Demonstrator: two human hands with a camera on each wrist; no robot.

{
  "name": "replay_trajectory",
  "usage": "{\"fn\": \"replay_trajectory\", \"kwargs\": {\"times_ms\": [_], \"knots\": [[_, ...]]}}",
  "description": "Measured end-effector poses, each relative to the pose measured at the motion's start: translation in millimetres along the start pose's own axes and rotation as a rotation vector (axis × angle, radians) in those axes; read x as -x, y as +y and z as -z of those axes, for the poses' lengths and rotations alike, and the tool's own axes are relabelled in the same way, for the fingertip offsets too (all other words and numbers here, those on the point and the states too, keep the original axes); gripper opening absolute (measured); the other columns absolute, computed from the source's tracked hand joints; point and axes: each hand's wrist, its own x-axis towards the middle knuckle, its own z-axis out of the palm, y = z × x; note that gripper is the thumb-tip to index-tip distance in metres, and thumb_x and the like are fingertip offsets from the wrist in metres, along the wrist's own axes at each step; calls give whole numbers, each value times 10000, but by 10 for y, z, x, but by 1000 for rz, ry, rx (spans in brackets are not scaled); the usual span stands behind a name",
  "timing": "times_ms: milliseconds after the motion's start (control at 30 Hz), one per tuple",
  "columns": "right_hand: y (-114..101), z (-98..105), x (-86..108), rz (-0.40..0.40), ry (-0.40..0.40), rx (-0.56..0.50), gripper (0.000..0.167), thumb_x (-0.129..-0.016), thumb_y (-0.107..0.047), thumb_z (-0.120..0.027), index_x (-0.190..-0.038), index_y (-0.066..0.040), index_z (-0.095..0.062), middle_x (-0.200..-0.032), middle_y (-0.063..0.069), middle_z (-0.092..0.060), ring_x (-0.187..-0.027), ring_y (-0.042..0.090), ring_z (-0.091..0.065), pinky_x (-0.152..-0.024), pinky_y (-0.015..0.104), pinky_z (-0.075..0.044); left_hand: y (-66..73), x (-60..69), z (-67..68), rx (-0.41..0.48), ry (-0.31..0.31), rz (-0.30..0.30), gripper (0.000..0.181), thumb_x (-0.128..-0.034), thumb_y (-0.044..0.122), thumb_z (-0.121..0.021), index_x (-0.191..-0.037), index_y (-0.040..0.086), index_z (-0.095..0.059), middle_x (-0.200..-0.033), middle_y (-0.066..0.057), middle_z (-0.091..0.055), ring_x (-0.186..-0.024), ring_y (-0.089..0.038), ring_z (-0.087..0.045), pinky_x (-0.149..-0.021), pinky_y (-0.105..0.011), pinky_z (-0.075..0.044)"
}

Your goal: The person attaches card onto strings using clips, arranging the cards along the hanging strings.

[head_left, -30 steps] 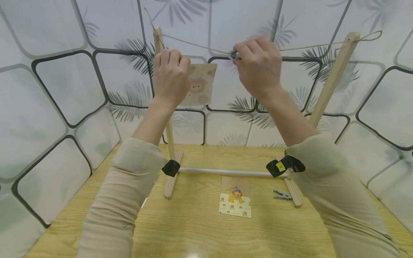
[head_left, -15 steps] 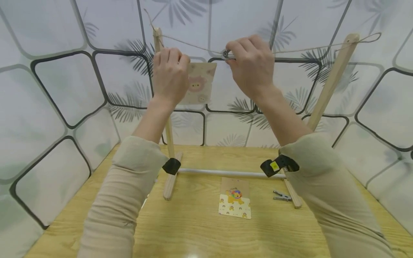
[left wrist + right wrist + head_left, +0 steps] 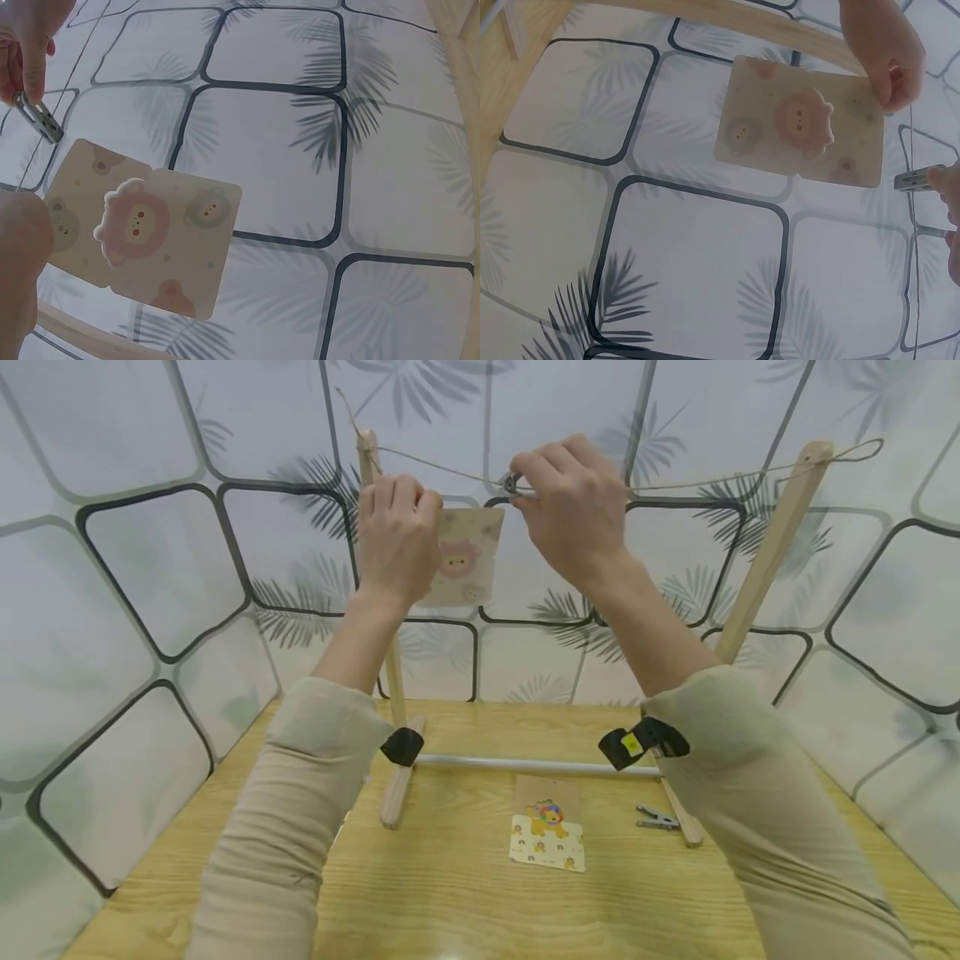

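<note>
My left hand [image 3: 399,539] pinches the top edge of a pale card with a pink animal face [image 3: 468,560], up near the left part of the string [image 3: 442,467]. My right hand [image 3: 577,510] pinches a metal clip [image 3: 512,484] on the string, a short way right of the card. In the left wrist view the clip [image 3: 39,118] crosses the string above the card [image 3: 157,232], apart from it. The right wrist view shows the clip [image 3: 915,179] beside the card [image 3: 799,124], a gap between them. The left fingertips are hidden in the head view.
The string runs between a left wooden post [image 3: 393,677] and a right wooden post [image 3: 776,552]. A white rod [image 3: 525,766] joins their feet. On the table [image 3: 450,893] lie a lion card [image 3: 547,843] and another metal clip [image 3: 657,817].
My right hand has moved left along the string with the clip, closer to the card. The left hand and its card have stayed nearly still.
</note>
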Motion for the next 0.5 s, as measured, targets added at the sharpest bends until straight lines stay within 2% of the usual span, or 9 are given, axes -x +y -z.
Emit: {"fn": "replay_trajectory", "kwargs": {"times_ms": [267,500], "knots": [[-65,-33,-38,30,27,31,203,-746,-120,-724,-932,-48,-685,-907,70,-688,-884,268,-575,-714,367,-476,48,-51,-9,-10,44,-6,187,-774,-70,-444,-864,-15,-599,-895,-154,-529,-917,-332,-449,-857,-431,-321],[-88,-33,-51,14,21,23,182,-759,-89,-710,-934,-46,-687,-920,66,-689,-886,263,-575,-710,361,-474,96,-107,-4,-29,44,-4,181,-774,-74,-444,-853,-9,-593,-898,-150,-523,-920,-329,-446,-859,-429,-319]]}}
